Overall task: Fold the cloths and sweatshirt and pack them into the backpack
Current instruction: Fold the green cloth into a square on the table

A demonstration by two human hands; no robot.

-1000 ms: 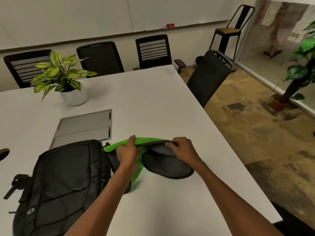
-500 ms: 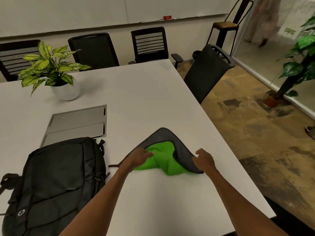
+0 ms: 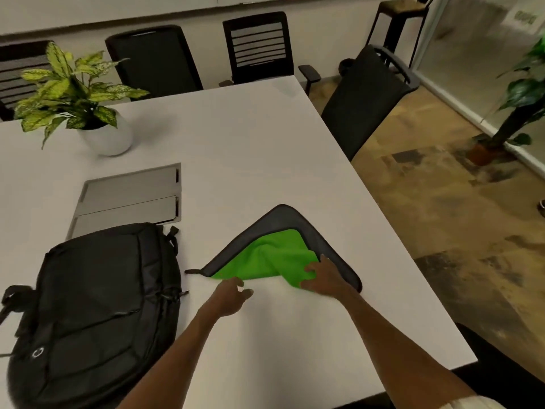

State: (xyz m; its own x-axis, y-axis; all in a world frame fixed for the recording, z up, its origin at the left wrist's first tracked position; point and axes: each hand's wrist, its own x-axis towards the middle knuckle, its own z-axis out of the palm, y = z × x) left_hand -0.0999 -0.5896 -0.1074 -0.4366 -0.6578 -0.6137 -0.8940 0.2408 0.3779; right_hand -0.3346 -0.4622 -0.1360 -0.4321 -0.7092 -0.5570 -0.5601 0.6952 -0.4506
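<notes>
On the table, right hand grips the green cloth.

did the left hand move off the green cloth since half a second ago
Yes. The left hand has drawn back toward the person, off the green cloth onto bare table, judged against the grey cloth.

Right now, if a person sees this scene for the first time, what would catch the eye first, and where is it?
The bright green cloth stands out first, lying on a dark grey cloth near the right edge of the white table. Both hands work at it: the right hand pinches the green fabric, the left hand is at its near edge. Next comes the black backpack, lying flat on the left.
</notes>
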